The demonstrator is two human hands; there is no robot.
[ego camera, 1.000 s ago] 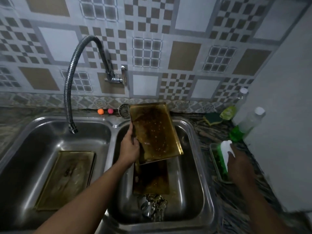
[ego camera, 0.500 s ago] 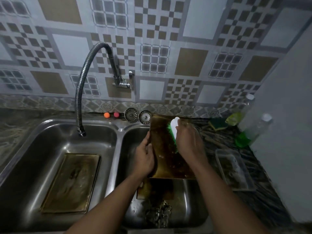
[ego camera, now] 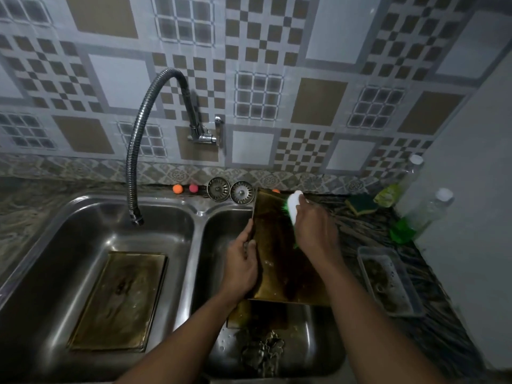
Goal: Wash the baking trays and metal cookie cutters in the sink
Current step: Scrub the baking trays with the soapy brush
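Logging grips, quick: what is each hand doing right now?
Left hand: grips the baking tray by its left edge.
Right hand: holds the scrub brush.

Patterned tile wall [ego camera: 318,106], marbled countertop [ego camera: 41,206], dim light.

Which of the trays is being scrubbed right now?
The raised tray over the right basin: the left hand grips its edge, the right hand holds a brush to it. The left-basin tray and the tray beneath lie flat.
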